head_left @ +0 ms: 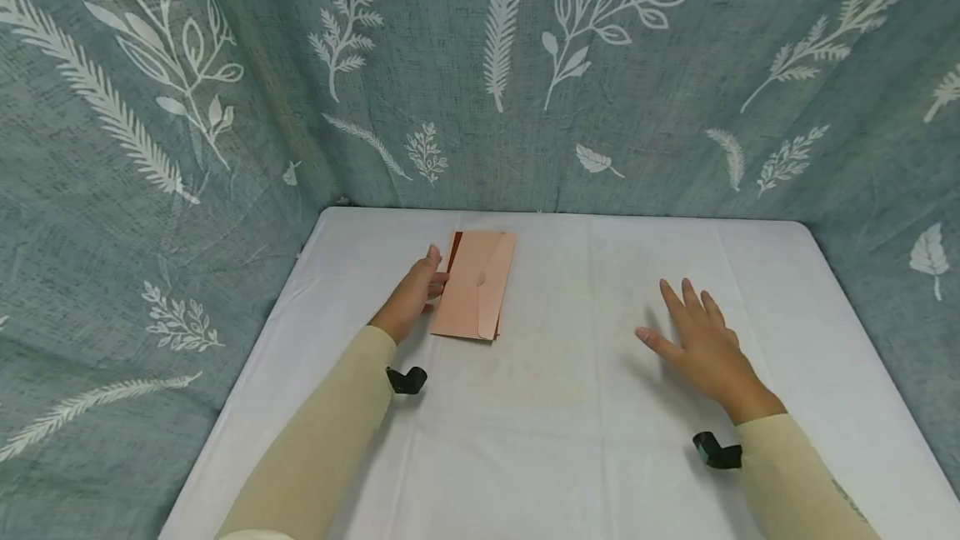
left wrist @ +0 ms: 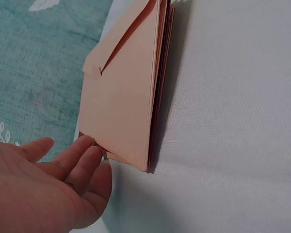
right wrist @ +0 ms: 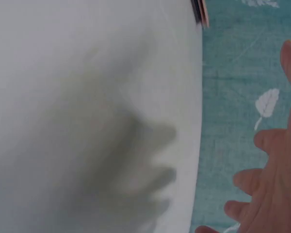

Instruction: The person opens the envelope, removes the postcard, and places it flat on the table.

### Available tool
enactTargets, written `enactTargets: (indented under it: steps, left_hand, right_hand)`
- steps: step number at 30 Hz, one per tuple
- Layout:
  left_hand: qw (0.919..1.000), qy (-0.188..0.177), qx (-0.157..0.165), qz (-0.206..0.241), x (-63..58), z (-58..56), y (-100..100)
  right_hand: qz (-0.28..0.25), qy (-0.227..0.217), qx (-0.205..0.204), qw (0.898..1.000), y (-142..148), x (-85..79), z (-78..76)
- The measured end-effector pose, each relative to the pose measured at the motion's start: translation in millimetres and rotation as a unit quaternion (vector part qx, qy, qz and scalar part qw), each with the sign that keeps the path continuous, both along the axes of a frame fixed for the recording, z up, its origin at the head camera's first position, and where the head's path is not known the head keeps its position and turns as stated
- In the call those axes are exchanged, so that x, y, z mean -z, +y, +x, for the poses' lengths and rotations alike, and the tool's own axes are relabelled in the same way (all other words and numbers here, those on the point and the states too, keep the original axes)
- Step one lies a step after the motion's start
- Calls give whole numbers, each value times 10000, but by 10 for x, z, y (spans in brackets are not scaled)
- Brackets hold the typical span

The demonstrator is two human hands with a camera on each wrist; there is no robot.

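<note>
Apparently to steady it, the left hand sets loosely extended fingers against the left edge of the pink envelope stack, not wrapped round it, thumb apart. The stack is left of centre on the white-covered bench, toward the back. Rightward, the right hand hovers, fingers spread, holding nothing. Beyond, a leaf-patterned curtain bounds the far edge.

The stack of envelopes is plain peach-pink, with a dark red strip along one edge. The curtain is mottled blue-green, printed with white leaves and sprigs. The cloth is white, perhaps with faint yellowish patches. Both sleeves are pale yellow-khaki, the wrist devices black.
</note>
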State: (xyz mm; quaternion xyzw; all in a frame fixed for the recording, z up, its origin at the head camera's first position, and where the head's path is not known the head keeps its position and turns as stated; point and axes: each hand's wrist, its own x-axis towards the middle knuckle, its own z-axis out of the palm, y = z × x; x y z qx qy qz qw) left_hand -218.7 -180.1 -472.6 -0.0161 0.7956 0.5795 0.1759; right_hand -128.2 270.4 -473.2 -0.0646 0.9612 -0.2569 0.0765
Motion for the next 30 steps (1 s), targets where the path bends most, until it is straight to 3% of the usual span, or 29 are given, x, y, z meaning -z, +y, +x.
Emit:
enactTargets:
  steps: [19, 30]
  left_hand:
    - [9994, -228, -260, 12, 12, -28, 62]
    - [9875, -854, -1023, 843, -81, -40, 116]
  right_hand:
    - [-311, 68, -134, 9994, -154, 185, 210]
    - [-351, 68, -229, 9991, -153, 213, 236]
